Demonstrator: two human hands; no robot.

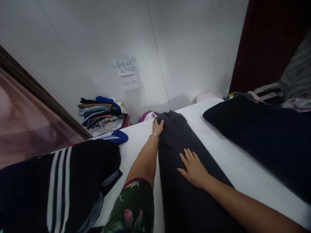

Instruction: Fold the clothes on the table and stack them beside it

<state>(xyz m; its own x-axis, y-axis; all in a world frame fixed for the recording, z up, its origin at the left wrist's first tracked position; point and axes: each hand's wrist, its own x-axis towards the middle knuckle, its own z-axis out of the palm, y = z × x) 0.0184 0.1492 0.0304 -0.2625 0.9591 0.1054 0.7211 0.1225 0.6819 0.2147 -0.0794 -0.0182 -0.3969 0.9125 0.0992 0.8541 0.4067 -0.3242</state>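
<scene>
A dark grey long garment (175, 142), folded into a narrow strip, lies on the white table with what looks like its neck end at the far edge. My left hand (157, 127), wearing a bracelet, grips the garment's far left corner with closed fingers. Farther down the strip, my right hand (193, 168) rests palm down on the cloth, its fingers stretched out. The near end of the garment runs out of the bottom of the view.
Dark clothes with white stripes (59, 187) are heaped at left, dark navy clothes (262, 136) at right. A stack of folded clothes (104, 113) stands beyond the white table (138, 139). Paper notes (127, 66) hang on the wall; a pink curtain (29, 119) is at left.
</scene>
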